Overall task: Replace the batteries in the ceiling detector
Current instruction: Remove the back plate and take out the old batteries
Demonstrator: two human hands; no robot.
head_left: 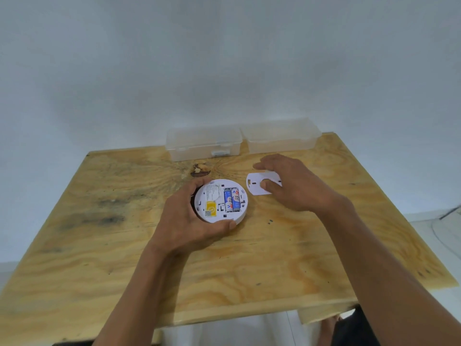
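The round white detector [222, 216] lies back side up near the middle of the wooden table [99, 245]. Two blue and white batteries [232, 199] sit side by side in its open compartment, beside a yellow label [210, 208]. My left hand [189, 221] wraps around the detector's left and front rim. To its right, the white mounting plate [254, 183] lies flat on the table. My right hand [291, 182] rests over the plate with thumb and fingers touching it.
Two clear plastic boxes stand at the table's far edge against the wall: a lidded one [203, 143] on the left and another [280, 136] on the right. A dark knot [199, 169] marks the wood behind the detector.
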